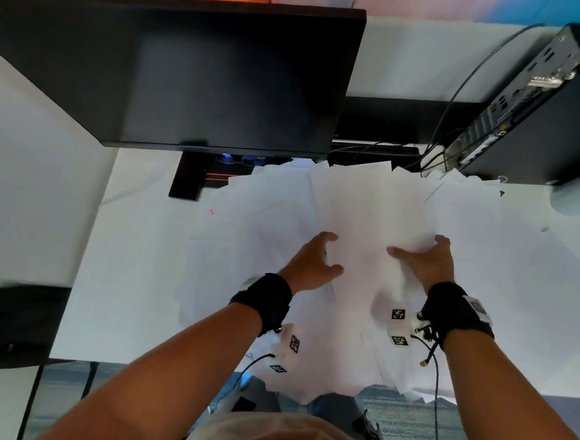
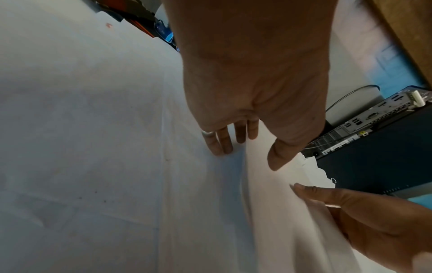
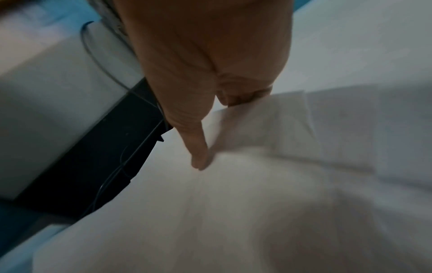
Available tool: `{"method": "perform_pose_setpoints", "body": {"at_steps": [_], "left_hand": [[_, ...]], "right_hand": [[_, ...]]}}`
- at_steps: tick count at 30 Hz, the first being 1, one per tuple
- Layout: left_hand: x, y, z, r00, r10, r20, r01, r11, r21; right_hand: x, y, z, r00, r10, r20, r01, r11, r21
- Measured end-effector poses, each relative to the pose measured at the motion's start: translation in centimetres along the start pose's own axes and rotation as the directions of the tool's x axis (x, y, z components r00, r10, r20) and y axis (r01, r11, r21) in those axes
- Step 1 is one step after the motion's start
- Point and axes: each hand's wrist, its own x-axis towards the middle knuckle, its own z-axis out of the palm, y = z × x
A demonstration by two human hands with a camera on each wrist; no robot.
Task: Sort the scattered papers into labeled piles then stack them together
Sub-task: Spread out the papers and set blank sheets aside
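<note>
The papers (image 1: pixel 368 211) lie fanned over the white desk (image 1: pixel 132 243), from the monitor (image 1: pixel 175 74) at 12 o'clock down past the near edge at 6 o'clock, where several sheets overhang. The left hand (image 1: pixel 309 262) rests on the spread with fingers extended, gripping nothing; the right hand (image 1: pixel 430 260) pinches a lifted sheet between thumb and fingers. A hasty pull would likely drag neighbouring sheets along or tip the overhanging ones off. At 1 o'clock cables (image 1: pixel 462 94) and a computer case (image 1: pixel 536 110) crowd the pile; bare desk for sorting shows at 9 o'clock
</note>
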Motion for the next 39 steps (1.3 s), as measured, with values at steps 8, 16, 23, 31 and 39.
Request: {"method": "perform_pose_setpoints", "body": {"at_steps": [8,16,23,31,39], "left_hand": [[-2.3,-5.6,-3.7,0.918,-0.041,-0.394,0.142,0.963,0.229],[-2.3,-7.8,-3.1,0.877,-0.114,-0.466,0.115,0.993,-0.027],[-0.9,-4.2,-2.0,0.906,-0.272,-0.324,0.140,0.916,-0.377],[-1.8,-7.1,-2.2,0.987,-0.063,-0.149,0.018,0.957,-0.290],[-2.3,-4.0,-3.0,0.988,0.073,0.138,-0.054,0.989,-0.136]], "right_hand": [[-1.6,2.8,-2.8,0.996,-0.041,-0.079,0.054,0.982,0.179],[-5.3,7.8,-6.8,0.994,0.015,-0.111,0.001,0.990,0.142],[-7.7,5.3,-1.1,0.989,-0.148,-0.003,0.148,0.987,-0.060],[-8.9,2.4,5.2,0.945,-0.258,0.202,0.245,0.966,0.085],[-8.7,4.7,2.1,0.985,-0.174,0.009,0.165,0.946,0.278]]}}
